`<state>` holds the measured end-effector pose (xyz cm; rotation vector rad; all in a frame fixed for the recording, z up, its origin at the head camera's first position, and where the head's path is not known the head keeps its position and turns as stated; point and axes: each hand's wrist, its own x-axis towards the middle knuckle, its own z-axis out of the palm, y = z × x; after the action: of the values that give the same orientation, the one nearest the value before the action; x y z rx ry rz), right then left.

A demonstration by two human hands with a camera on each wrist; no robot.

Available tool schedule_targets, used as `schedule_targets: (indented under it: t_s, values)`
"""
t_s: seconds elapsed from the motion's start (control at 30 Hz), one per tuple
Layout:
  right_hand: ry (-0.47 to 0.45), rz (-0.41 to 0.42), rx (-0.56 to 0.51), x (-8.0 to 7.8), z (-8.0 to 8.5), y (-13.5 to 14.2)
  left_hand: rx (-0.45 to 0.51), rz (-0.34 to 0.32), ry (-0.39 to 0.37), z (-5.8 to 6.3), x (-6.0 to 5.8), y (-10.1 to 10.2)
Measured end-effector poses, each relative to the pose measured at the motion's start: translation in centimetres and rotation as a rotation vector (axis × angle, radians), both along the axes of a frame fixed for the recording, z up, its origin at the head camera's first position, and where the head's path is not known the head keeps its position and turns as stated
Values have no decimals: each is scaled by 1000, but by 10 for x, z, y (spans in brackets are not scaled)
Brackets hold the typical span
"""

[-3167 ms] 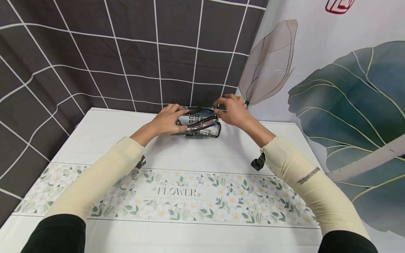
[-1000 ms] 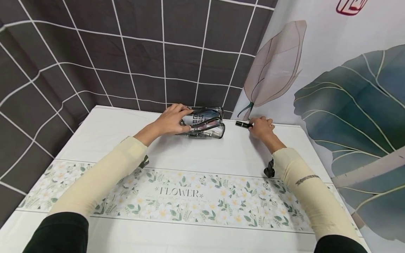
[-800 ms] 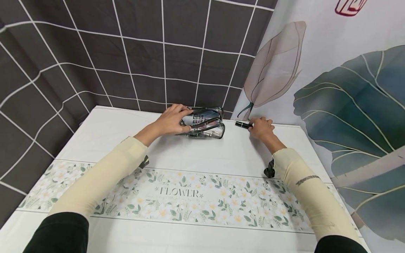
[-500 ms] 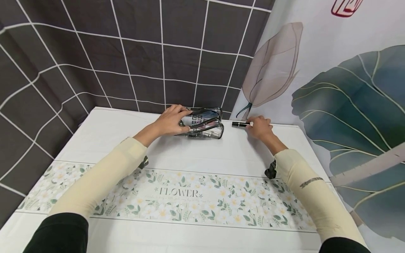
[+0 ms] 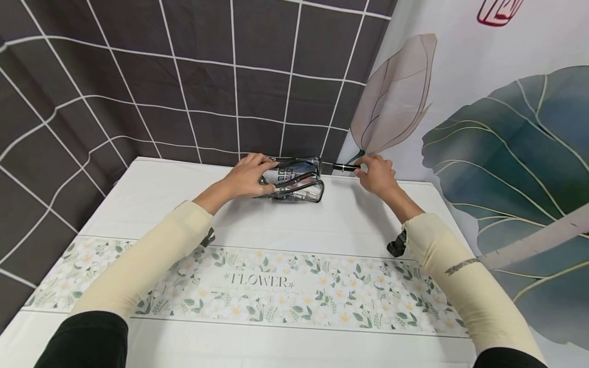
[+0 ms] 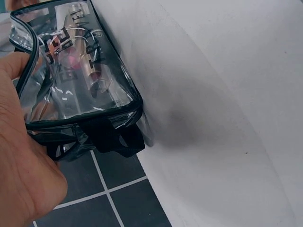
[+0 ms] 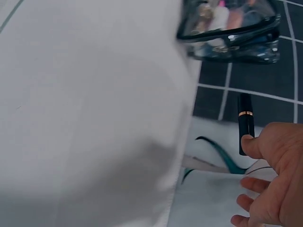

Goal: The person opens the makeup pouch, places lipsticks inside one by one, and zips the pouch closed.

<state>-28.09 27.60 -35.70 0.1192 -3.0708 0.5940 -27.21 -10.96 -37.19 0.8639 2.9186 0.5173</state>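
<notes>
A clear zippered cosmetic bag [image 5: 299,180] with black piping stands at the back of the table, several small cosmetics showing through its plastic. My left hand [image 5: 248,176] grips the bag's left end, thumb at the front and fingers over the top. In the left wrist view the bag [image 6: 111,106] has a black strap loop at its end. Just right of the bag, my right hand [image 5: 379,176] pinches a slim black cosmetic tube [image 5: 345,167]. A gold ring circles the tube [image 7: 245,132] in the right wrist view; its far end points toward the bag.
The white table [image 5: 175,186] carries a floral band [image 5: 276,301] lettered FLOWER. Behind the table's far edge hangs a dark gridded curtain [image 5: 184,87], with a white cloth [image 5: 460,41] printed with leaves on the right.
My right hand has gone right from the bag, taken hold of the black tube, then raised it and shifted it back leftward toward the bag. My left hand keeps its grip on the bag.
</notes>
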Motion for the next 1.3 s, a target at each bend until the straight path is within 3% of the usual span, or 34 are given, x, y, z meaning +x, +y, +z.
schedule_targets:
  t_s: [0.53, 0.87, 1.3]
  values:
    - [77, 49, -77, 2, 39, -24, 11, -6, -4, -1, 0, 0]
    - [140, 134, -61, 8, 49, -56, 16, -3, -6, 1, 1, -1]
    - [137, 266, -51, 21, 49, -105, 20, -7, -8, 0, 1, -1]
